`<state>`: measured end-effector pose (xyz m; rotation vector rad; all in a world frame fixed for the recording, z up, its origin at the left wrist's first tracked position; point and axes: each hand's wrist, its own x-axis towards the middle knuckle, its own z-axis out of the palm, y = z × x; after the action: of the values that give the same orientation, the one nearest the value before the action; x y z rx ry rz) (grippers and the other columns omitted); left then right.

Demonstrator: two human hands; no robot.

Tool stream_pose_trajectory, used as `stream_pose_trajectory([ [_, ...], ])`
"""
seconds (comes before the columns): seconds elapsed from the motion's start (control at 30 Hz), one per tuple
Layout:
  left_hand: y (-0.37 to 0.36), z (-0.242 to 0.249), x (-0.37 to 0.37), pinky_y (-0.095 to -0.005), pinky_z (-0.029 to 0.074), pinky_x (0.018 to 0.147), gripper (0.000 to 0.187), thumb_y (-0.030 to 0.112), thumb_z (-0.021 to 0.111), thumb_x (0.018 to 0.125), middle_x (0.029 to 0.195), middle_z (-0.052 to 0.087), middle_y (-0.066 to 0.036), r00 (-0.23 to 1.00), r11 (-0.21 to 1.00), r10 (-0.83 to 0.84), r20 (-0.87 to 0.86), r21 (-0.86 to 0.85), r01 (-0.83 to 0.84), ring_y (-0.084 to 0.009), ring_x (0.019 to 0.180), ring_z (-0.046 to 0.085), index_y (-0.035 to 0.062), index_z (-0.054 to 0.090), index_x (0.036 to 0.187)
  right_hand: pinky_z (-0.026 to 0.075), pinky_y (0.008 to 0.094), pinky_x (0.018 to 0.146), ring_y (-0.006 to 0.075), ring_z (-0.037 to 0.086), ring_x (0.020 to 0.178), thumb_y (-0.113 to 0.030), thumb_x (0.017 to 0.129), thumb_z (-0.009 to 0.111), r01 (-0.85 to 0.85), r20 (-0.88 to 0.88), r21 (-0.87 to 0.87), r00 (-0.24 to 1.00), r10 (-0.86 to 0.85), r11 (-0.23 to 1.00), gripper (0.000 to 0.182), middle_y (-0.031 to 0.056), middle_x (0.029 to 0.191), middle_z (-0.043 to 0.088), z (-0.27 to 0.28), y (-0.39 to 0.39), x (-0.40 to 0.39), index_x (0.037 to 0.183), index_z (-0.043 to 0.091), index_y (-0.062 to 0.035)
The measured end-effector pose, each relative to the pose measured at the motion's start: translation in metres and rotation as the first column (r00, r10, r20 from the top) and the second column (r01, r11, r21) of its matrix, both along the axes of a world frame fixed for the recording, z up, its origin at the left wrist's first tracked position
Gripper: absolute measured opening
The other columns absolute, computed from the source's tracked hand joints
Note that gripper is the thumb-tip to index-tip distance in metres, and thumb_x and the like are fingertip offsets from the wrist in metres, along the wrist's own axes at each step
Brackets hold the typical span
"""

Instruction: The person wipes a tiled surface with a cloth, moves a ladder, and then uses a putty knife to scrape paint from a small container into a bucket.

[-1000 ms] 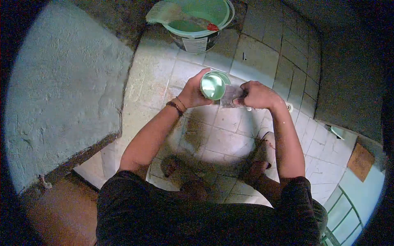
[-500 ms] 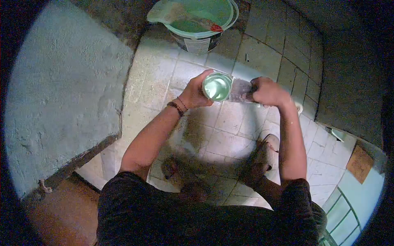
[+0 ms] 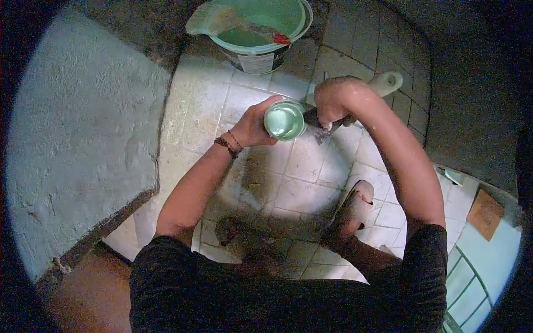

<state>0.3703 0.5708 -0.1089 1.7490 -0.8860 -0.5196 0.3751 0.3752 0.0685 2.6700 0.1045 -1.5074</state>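
My left hand (image 3: 257, 125) is wrapped round the left side of a round container (image 3: 284, 120) with a pale green inside. Just right of its rim, my right hand (image 3: 335, 102) grips a dark-bladed scraper (image 3: 323, 133). A pale, rounded handle end (image 3: 387, 83) sticks out beyond the right wrist; whether it belongs to the scraper is unclear. The right fingers are partly hidden behind the back of that hand.
A large green bucket (image 3: 259, 59) stands on the tiled floor (image 3: 302, 197) at the top, with a brush (image 3: 239, 25) across it. A rough pale wall (image 3: 89, 127) rises on the left. My sandalled foot (image 3: 355, 208) is at lower right.
My right hand has turned and moved up and left, tilting the scraper, and the pale handle end now shows. The container has shifted slightly left in my left hand.
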Motion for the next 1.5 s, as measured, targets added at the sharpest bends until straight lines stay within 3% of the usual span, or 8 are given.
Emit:
stream_pose_trajectory([
  [0.2, 0.0, -0.002, -0.001, -0.0322, 0.046, 0.094, 0.089, 0.007, 0.08, 0.05, 0.117, 0.059, -0.014, 0.999, 0.998, -0.005, 0.042, -0.063, 0.007, -0.0239, 0.107, 0.058, 0.0044, 0.04, 0.13, 0.054, 0.039, 0.064, 0.0262, 0.067, 0.076, -0.026, 0.067, 0.073, 0.057, -0.037, 0.014, 0.998, -0.057, 0.998, 0.036, 0.0152, 0.092, 0.068, 0.002, 0.012, 0.019, 0.091, 0.068, 0.0001],
  [0.4, -0.002, 0.004, -0.001, -0.0321, 0.047, 0.093, 0.089, 0.007, 0.08, 0.05, 0.116, 0.06, -0.014, 1.0, 0.999, -0.01, 0.008, -0.041, 0.01, -0.0227, 0.105, 0.06, 0.0039, 0.041, 0.13, 0.052, 0.0377, 0.065, 0.0265, 0.064, 0.073, -0.028, 0.065, 0.077, -0.088, -0.489, -0.073, 0.871, 0.041, 0.993, 0.041, 0.0142, 0.093, 0.067, -0.031, 0.02, 0.032, 0.092, 0.068, 0.0],
  [0.6, 0.001, -0.003, -0.003, -0.0313, 0.045, 0.095, 0.089, 0.007, 0.081, 0.051, 0.117, 0.059, -0.012, 1.0, 0.998, -0.012, -0.018, -0.069, 0.011, -0.0198, 0.107, 0.057, 0.0029, 0.041, 0.13, 0.05, 0.0349, 0.067, 0.0208, 0.061, 0.07, -0.036, 0.063, 0.079, 0.208, -0.548, 0.137, 0.83, -0.101, 0.968, 0.041, 0.0083, 0.081, 0.067, -0.056, -0.032, 0.009, 0.085, 0.07, -0.0017],
  [0.83, 0.0, -0.007, -0.005, -0.0307, 0.043, 0.097, 0.092, 0.009, 0.084, 0.052, 0.119, 0.057, -0.011, 0.992, 0.986, -0.023, -0.122, -0.165, 0.002, -0.0179, 0.11, 0.054, 0.0011, 0.038, 0.131, 0.043, 0.0241, 0.054, 0.0104, 0.053, 0.058, -0.032, 0.073, 0.075, 0.414, -0.181, 0.561, 0.907, -0.381, 0.717, 0.036, 0.0016, 0.068, 0.063, -0.06, -0.033, -0.062, 0.094, 0.069, -0.004],
  [1.07, -0.008, -0.007, -0.018, -0.0302, 0.044, 0.094, 0.09, 0.01, 0.083, 0.056, 0.115, 0.058, -0.011, 0.981, 0.953, 0.02, -0.195, -0.292, -0.078, -0.0167, 0.107, 0.055, 0.0007, 0.035, 0.131, 0.041, 0.0271, 0.048, 0.0095, 0.05, 0.049, -0.032, 0.081, 0.069, 0.561, -0.254, 0.769, 0.707, -0.661, 0.305, 0.036, 0.0026, 0.064, 0.06, -0.094, -0.017, -0.117, 0.103, 0.065, -0.0028],
  [1.27, -0.034, -0.016, -0.037, -0.0347, 0.045, 0.091, 0.08, 0.013, 0.084, 0.062, 0.11, 0.058, -0.011, 0.849, 0.855, 0.512, 0.129, -0.175, -0.489, -0.0212, 0.105, 0.057, 0.0028, 0.036, 0.125, 0.032, 0.0225, 0.047, 0.004, 0.042, 0.053, -0.027, 0.086, 0.066, 0.595, -0.209, 0.762, 0.6, -0.773, 0.256, 0.023, -0.0052, 0.063, 0.052, -0.084, -0.016, -0.119, 0.083, 0.062, -0.0041],
  [1.4, -0.065, -0.052, -0.059, -0.0394, 0.043, 0.09, 0.079, 0.02, 0.085, 0.058, 0.114, 0.054, -0.016, 0.62, 0.552, 0.77, -0.15, -0.331, -0.765, -0.0321, 0.105, 0.054, 0.0031, 0.042, 0.122, 0.032, 0.0228, 0.048, 0.0042, 0.041, 0.053, -0.028, 0.086, 0.065, 0.565, -0.156, 0.756, 0.645, -0.748, 0.33, 0.025, -0.0057, 0.061, 0.05, -0.086, -0.021, -0.117, 0.078, 0.059, -0.0046],
  [1.5, -0.072, -0.078, -0.065, -0.0414, 0.043, 0.09, 0.075, 0.023, 0.084, 0.059, 0.113, 0.055, -0.017, 0.598, 0.544, 0.777, -0.195, -0.268, -0.795, -0.0352, 0.104, 0.054, 0.0045, 0.045, 0.121, 0.037, 0.0282, 0.052, 0.0088, 0.045, 0.055, -0.032, 0.085, 0.064, 0.514, -0.098, 0.743, 0.717, -0.69, 0.428, 0.03, 0.0003, 0.061, 0.053, -0.093, -0.028, -0.12, 0.083, 0.061, -0.0024],
])
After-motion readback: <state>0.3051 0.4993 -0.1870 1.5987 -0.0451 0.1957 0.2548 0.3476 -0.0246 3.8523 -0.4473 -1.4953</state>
